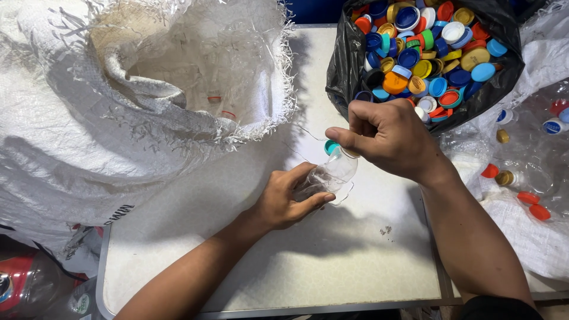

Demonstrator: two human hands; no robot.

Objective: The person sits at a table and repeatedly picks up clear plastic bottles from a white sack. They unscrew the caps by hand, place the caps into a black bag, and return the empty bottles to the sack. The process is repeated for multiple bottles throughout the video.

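My left hand (288,200) grips the body of a crushed clear plastic bottle (329,176) above the white table (332,261). My right hand (388,136) pinches the bottle's neck, where a teal cap (331,146) sits. Just behind my right hand stands a black bag (349,65) full of bottle caps (424,53) in several colours.
A large white woven sack (148,101) with a frayed open mouth fills the left. On the right lies another white sack with clear capped bottles (533,160). More crushed bottles (35,284) lie below the table's left edge.
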